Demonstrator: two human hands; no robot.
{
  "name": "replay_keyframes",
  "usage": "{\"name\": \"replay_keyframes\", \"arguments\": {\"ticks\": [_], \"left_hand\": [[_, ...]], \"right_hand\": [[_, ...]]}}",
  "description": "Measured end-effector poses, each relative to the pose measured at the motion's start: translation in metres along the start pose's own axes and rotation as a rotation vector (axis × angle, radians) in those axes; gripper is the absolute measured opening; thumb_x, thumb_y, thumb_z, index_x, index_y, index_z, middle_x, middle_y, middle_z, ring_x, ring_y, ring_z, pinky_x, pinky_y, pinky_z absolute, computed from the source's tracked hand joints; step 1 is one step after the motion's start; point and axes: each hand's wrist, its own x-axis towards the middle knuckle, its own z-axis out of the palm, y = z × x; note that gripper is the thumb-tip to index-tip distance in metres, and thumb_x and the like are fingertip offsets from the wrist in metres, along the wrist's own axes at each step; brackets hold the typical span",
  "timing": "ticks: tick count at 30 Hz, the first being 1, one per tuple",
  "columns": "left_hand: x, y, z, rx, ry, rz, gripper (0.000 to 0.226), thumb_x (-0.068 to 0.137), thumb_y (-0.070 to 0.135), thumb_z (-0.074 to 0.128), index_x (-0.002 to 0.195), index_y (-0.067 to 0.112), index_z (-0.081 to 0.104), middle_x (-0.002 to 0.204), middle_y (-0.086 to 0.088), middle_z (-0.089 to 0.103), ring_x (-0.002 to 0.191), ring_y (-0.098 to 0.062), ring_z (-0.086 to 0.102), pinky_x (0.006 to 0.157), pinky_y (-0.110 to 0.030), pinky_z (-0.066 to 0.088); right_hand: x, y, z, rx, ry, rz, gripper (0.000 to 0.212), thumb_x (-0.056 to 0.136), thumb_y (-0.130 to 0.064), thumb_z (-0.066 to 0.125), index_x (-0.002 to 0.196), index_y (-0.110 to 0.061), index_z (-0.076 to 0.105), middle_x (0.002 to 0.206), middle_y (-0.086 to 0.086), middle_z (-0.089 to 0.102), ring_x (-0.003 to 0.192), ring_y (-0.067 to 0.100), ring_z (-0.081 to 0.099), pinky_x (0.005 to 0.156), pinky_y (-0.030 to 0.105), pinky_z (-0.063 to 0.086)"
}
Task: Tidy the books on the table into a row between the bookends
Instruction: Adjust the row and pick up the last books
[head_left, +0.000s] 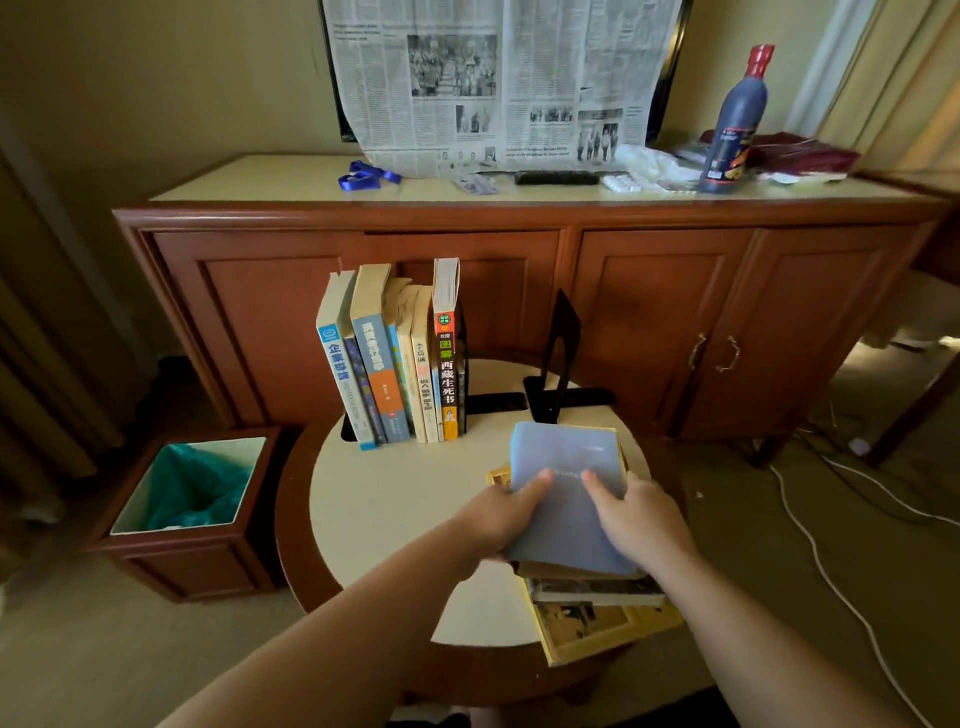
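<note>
Both hands on the top book: left hand (501, 512) gripping the pale blue book (566, 499) at its left edge, thumb on the cover and fingers tucked beneath; right hand (639, 512) holding its right side, fingers spread over the cover and curled round the edge. Probably a two-sided grip to lift the book level off the stack (597, 608), without dragging the lower books along. Stack directly under the grip, fanned and skewed, hanging over the near rim of the round table (384, 499).

Beyond the grip and to its left, a row of upright books (392, 364) leaning slightly left, a dark bookend just visible behind its right end. Straight ahead of the grip, the free black bookend (558, 358), well apart from the row. Open gap between row and bookend: the likely slot for the blue book, once turned upright, spine toward the person.
</note>
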Motion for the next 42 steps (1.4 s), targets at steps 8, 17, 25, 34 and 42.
{"name": "replay_keyframes", "arguments": {"ticks": [8, 17, 25, 34, 42], "left_hand": [[-0.008, -0.021, -0.043, -0.139, 0.262, -0.143, 0.079, 0.090, 0.072, 0.060, 0.138, 0.009, 0.052, 0.115, -0.011, 0.064, 0.101, -0.027, 0.064, 0.083, -0.040, 0.054], [-0.023, -0.077, -0.115, 0.216, 0.473, -0.177, 0.086, 0.090, 0.077, 0.055, 0.135, 0.004, 0.054, 0.103, -0.007, 0.064, 0.090, -0.022, 0.065, 0.073, -0.033, 0.053], [-0.030, -0.065, -0.096, 0.773, 0.699, -0.028, 0.061, 0.102, 0.055, 0.049, 0.147, 0.015, 0.045, 0.138, -0.012, 0.049, 0.126, -0.031, 0.048, 0.104, -0.044, 0.044], [-0.013, -0.019, 0.009, 0.425, 0.174, 0.066, 0.074, 0.094, 0.053, 0.064, 0.147, 0.011, 0.034, 0.131, -0.010, 0.061, 0.116, -0.027, 0.063, 0.087, -0.035, 0.056], [-0.018, -0.004, 0.000, 0.008, 0.368, 0.005, 0.054, 0.081, 0.047, 0.072, 0.119, 0.010, 0.061, 0.112, -0.011, 0.069, 0.098, -0.029, 0.071, 0.086, -0.046, 0.063]], "right_hand": [[-0.029, -0.043, 0.027, -0.208, -0.127, -0.023, 0.081, 0.092, -0.084, 0.006, 0.149, -0.042, 0.046, 0.171, 0.007, 0.007, 0.153, 0.044, 0.006, 0.120, 0.065, 0.010], [-0.023, -0.021, 0.043, -0.278, 0.056, -0.039, 0.118, 0.084, -0.088, 0.043, 0.164, -0.013, 0.001, 0.171, 0.012, 0.006, 0.153, 0.036, 0.019, 0.118, 0.049, 0.032], [-0.015, -0.018, 0.036, -0.137, 0.024, 0.043, 0.130, 0.073, -0.086, 0.065, 0.163, -0.011, 0.008, 0.160, 0.014, 0.033, 0.146, 0.033, 0.037, 0.108, 0.046, 0.045], [-0.017, -0.007, 0.046, 0.023, 0.090, 0.050, 0.072, 0.081, -0.067, 0.072, 0.127, -0.014, 0.056, 0.124, 0.007, 0.061, 0.115, 0.029, 0.059, 0.095, 0.043, 0.053], [-0.022, -0.014, 0.030, 0.373, -0.015, -0.008, 0.069, 0.074, -0.065, 0.078, 0.130, -0.028, 0.058, 0.122, -0.005, 0.064, 0.110, 0.020, 0.063, 0.095, 0.045, 0.055]]}}
